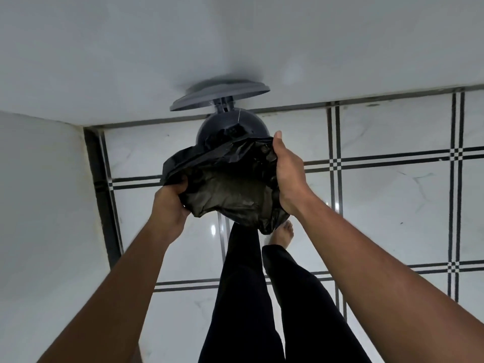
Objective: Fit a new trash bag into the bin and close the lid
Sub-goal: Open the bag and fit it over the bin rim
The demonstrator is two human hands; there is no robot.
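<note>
Head view
Bag: the black trash bag (230,189) is bunched and spread open between my hands, held in front of the bin, above the floor.
Left hand: my left hand (170,203) grips the bag's left edge, fingers curled into the plastic.
Right hand: my right hand (288,174) clutches the bag's right edge, thumb pointing up.
Bin: the dark round bin (222,129) stands against the wall, just behind the bag.
Lid: the bin's lid (220,96) is raised, leaning at the wall (235,35).
Floor: white tiled floor (392,192) with dark lines; my bare foot (282,233) is below the bag.
</note>
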